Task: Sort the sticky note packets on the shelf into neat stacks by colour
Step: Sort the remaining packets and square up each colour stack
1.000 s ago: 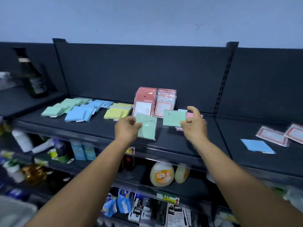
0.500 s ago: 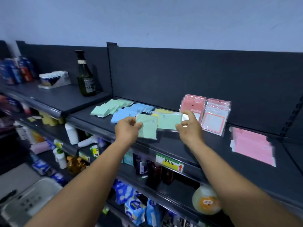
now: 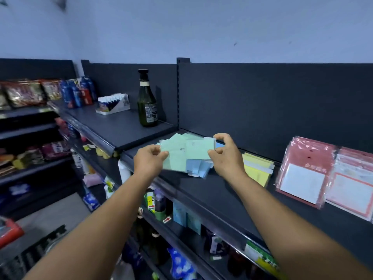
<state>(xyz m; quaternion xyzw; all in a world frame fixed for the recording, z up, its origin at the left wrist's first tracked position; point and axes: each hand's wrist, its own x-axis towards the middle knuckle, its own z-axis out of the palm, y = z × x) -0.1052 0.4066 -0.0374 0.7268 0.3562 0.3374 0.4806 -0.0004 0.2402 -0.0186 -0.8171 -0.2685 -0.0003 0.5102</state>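
My left hand (image 3: 150,159) pinches a green sticky note packet (image 3: 174,160) by its left edge. A second green packet (image 3: 198,149) overlaps it on the right, with my right hand (image 3: 225,155) curled round its right edge. Both packets hover over the loose green pile (image 3: 177,138) at the left end of the dark shelf (image 3: 212,190). Blue packets (image 3: 198,170) lie spread just below the held ones. Yellow packets (image 3: 256,170) lie to the right of my right hand. Pink and red packets (image 3: 308,172) lean against the back panel further right.
A dark green bottle (image 3: 147,100) stands on the neighbouring shelf to the left, beside a white display box (image 3: 114,103). Snack bags and blue packs fill shelves at far left. Lower shelves hold bottles and pouches. A red basket edge (image 3: 9,232) shows at bottom left.
My view has swung left along the shelf. Both hands have carried the two green packets leftwards, from in front of the pink packets to over the green and blue piles.
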